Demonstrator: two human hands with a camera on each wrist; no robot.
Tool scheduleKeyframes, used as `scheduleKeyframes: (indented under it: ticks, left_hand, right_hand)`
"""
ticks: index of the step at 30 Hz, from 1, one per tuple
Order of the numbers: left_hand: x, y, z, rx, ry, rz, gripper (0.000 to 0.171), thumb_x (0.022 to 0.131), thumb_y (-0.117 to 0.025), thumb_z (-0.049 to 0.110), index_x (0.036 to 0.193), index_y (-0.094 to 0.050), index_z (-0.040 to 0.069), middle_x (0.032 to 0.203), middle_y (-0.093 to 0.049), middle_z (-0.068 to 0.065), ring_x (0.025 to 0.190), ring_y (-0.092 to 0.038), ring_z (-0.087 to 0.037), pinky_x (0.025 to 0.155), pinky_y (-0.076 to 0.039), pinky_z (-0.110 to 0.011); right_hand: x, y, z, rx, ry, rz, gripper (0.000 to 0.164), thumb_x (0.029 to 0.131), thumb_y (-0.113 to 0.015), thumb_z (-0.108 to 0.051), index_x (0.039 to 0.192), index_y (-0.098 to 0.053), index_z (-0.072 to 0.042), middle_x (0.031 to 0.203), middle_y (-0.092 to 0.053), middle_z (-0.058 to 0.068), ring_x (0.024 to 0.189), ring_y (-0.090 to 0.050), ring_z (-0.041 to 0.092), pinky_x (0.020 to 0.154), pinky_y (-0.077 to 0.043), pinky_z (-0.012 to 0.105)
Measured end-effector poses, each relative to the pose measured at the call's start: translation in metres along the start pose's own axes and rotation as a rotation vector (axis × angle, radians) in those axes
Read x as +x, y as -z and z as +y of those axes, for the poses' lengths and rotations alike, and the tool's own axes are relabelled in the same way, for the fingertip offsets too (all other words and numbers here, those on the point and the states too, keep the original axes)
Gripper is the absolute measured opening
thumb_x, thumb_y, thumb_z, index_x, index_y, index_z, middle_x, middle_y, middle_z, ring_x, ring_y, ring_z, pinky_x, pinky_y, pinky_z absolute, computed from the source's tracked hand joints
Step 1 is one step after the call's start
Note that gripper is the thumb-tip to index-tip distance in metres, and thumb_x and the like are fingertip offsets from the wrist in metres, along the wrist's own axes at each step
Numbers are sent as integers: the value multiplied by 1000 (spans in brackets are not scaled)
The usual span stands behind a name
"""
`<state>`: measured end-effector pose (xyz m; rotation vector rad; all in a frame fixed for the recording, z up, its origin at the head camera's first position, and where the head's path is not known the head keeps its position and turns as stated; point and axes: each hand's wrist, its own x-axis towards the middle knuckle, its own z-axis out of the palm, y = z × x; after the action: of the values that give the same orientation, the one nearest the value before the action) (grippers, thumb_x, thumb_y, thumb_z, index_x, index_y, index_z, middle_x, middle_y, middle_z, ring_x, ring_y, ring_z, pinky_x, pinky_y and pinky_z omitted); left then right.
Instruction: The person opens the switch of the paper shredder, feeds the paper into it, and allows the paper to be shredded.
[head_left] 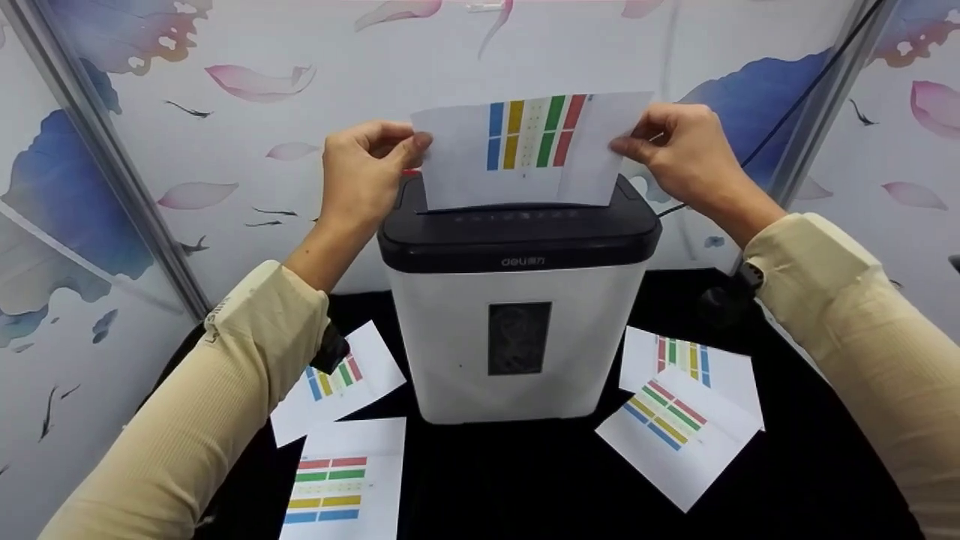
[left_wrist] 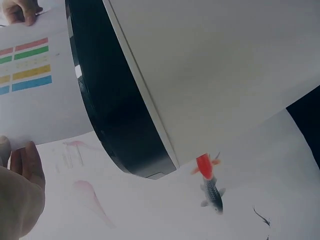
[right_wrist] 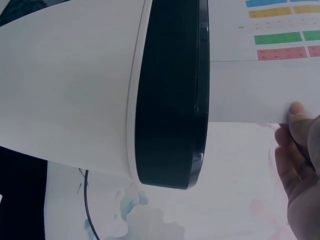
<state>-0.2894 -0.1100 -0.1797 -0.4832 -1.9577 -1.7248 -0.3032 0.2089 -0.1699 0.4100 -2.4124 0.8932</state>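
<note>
A white sheet of paper [head_left: 457, 169] printed with blue, yellow, green and red bars stands upright over the shredder [head_left: 442, 322]. Its lower edge meets the slot area in the black top; whether it is inside the slot I cannot tell. My left hand [head_left: 367, 169] pinches the sheet's left edge between thumb and fingers. At the opposite edge, my right hand [head_left: 682, 146] pinches the paper the same way. Both wrist views show the paper [left_wrist: 55, 120] held beside the shredder's black top [right_wrist: 170, 100], with the right thumb pressed flat on it.
Two printed sheets lie left of the shredder, the nearer sheet [head_left: 382, 480] and a farther sheet [head_left: 375, 367]. Two more overlap at the right, the front sheet [head_left: 682, 480] over the back sheet [head_left: 735, 375]. A black cable [head_left: 795, 112] runs behind; patterned panels [head_left: 337, 67] enclose the black-covered table [head_left: 495, 480].
</note>
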Motion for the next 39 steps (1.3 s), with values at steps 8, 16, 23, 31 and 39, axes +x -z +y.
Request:
scheduleKeyframes:
  ticks: [8,16,23,31,39]
  left_hand:
    - [2,1,2,-21,7,-8,24,76,-73,15,92,-69,-2,81,-71,-3,69,-66,-14,67,-56,-22]
    - [3,3,-1,-14,9,-1,24,76,-73,16,92,-69,-1,80,-70,-2,67,-64,-13,66,-56,-22]
    - [5,5,-5,5,-4,-7,25,77,-72,14,95,-67,-3,82,-71,-3,66,-63,-13,61,-55,-20]
    - [1,6,-16,148,7,-12,24,81,-70,18,97,-68,0,86,-71,-7,62,-63,-13,63,-53,-19]
    - [-2,5,-21,321,8,-13,30,82,-68,25,105,-66,5,95,-70,-9,75,-65,-15,69,-53,-20]
  right_hand:
    - [0,0,2,7,4,-23,27,81,-69,-34,83,-66,-7,83,-67,-1,69,-59,3,58,-44,15]
    - [2,0,1,18,-7,-67,25,80,-70,-34,82,-66,-9,83,-66,-3,69,-59,5,57,-45,15]
    - [2,-1,2,-9,25,-95,27,80,-69,-35,79,-65,-8,79,-64,-2,65,-58,5,53,-44,16]
    - [1,-11,6,-57,-2,-153,24,81,-69,-33,80,-67,-10,77,-64,-1,71,-60,10,56,-45,16]
    - [-3,-16,4,-72,-10,-170,31,82,-67,-38,89,-63,-8,95,-66,7,84,-63,15,63,-47,18]
